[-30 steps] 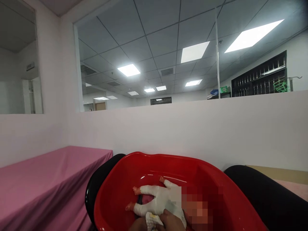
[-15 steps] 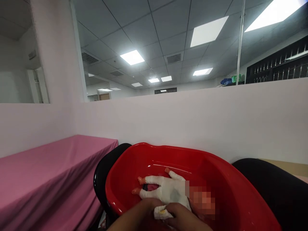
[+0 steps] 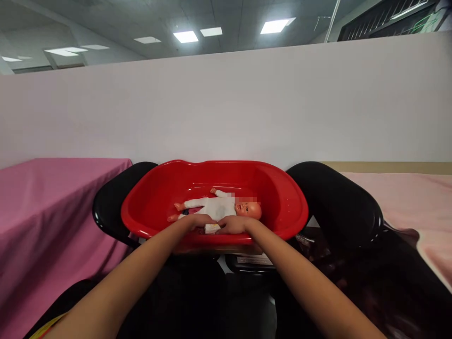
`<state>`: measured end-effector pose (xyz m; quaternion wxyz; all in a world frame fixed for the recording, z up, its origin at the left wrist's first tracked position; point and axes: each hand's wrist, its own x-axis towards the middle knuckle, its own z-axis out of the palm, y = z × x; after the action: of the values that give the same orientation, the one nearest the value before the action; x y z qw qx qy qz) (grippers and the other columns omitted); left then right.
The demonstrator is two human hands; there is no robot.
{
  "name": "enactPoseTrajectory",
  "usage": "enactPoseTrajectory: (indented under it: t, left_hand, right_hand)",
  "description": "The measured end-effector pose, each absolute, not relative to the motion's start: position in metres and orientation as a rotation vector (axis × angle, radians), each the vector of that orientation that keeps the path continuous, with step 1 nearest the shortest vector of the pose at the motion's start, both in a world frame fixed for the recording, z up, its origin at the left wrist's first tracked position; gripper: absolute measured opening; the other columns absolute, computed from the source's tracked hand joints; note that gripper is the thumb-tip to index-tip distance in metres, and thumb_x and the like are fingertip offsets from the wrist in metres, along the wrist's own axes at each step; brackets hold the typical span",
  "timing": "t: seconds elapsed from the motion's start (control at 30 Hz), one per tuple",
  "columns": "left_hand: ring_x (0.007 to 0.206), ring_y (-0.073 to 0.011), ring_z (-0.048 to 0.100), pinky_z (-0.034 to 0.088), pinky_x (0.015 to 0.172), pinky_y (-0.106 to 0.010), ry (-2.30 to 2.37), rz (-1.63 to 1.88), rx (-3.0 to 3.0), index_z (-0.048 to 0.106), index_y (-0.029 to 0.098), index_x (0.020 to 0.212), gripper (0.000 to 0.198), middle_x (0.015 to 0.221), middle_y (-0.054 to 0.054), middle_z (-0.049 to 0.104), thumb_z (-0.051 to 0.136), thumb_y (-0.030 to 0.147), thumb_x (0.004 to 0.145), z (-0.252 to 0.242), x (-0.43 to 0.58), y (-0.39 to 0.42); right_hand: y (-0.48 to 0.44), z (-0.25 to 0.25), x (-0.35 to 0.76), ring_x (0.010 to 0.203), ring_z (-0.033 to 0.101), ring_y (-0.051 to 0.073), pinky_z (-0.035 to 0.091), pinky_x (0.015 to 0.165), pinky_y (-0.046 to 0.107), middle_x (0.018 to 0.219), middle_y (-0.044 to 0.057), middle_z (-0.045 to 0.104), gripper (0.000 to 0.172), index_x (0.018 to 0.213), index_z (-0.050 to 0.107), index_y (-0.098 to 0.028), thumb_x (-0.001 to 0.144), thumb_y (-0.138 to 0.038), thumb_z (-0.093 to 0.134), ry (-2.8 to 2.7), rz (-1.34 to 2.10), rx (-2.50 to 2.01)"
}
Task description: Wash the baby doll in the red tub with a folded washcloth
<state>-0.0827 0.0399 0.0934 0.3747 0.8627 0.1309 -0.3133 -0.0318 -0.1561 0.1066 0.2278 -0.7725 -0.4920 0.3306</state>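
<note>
A baby doll [image 3: 219, 207] in a white suit lies on its back in a red baby bathtub [image 3: 282, 188], head to the right and feet to the left. At the near side of the doll, my left hand [image 3: 202, 220] and my right hand [image 3: 232, 225] meet, fingers closed on a piece of white cloth [image 3: 212, 229] with a small yellow mark. I cannot tell whether this cloth is the doll's near sleeve. My hands hide the doll's near arm. Its far arm stretches out towards the back wall of the tub.
Black rounded supports [image 3: 335, 202] stand on both sides of the tub. A pink-draped table [image 3: 63, 197] is at the left, and a pale pink sheeted surface [image 3: 406, 202] at the right. Behind the tub rises a white wall [image 3: 226, 108] with glass above it.
The view has tipped down and pulled back, so both forearms and the whole tub now show. Both hands stay closed on the white cloth beside the doll.
</note>
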Motion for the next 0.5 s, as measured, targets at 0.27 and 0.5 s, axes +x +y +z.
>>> enactPoseTrajectory:
  t: [0.27, 0.5]
  left_hand:
    - [0.067, -0.0248, 0.050, 0.042, 0.073, -0.040, 0.238, -0.841, 2.354, 0.056, 0.018, 0.068, 0.051, 0.056, -0.003, 0.041, 0.058, 0.067, 0.083, 0.097, -0.087, 0.048]
    - [0.082, -0.0317, 0.058, 0.042, 0.084, -0.043, 0.312, -0.704, 2.361, 0.063, 0.013, 0.074, 0.053, 0.063, -0.007, 0.053, 0.070, 0.066, 0.077, 0.097, -0.089, 0.045]
  right_hand:
    - [-0.189, 0.098, -0.143, 0.107, 0.062, 0.023, 0.045, 0.096, 0.035, 0.115, 0.011, 0.070, 0.026, 0.113, 0.069, -0.019, 0.107, -0.031, 0.046, -1.123, -0.344, -2.208]
    - [-0.172, 0.097, -0.126, 0.100, 0.070, 0.028, 0.046, 0.087, 0.040, 0.108, 0.016, 0.074, 0.032, 0.123, 0.064, -0.016, 0.096, -0.008, 0.047, -1.199, 0.006, -2.861]
